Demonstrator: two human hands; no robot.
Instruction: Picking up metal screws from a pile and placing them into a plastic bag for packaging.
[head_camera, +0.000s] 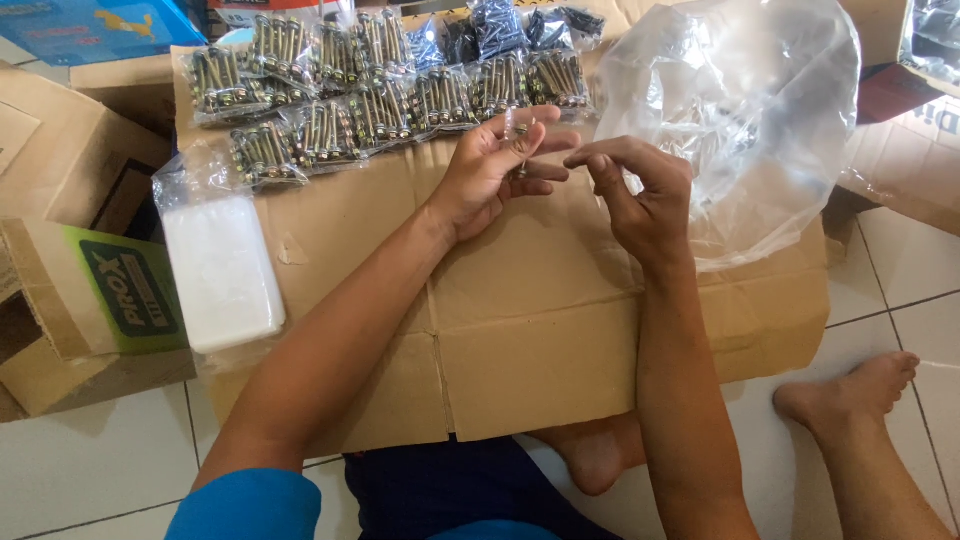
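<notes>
My left hand (495, 170) is raised over a flattened cardboard box (500, 330), palm up, pinching a small metal bolt (520, 135) between thumb and fingers. My right hand (640, 195) hovers just right of it, fingers curled toward the bolt and almost touching it, with nothing clearly in its grasp. Rows of small clear bags filled with bolts (390, 95) lie along the far edge of the cardboard, just beyond both hands.
A large crumpled clear plastic bag (740, 110) sits to the right of my hands. A stack of white plastic bags (220, 270) lies at the left. Open cardboard boxes (80, 200) stand left and right. My bare feet (850, 395) rest on white floor tiles.
</notes>
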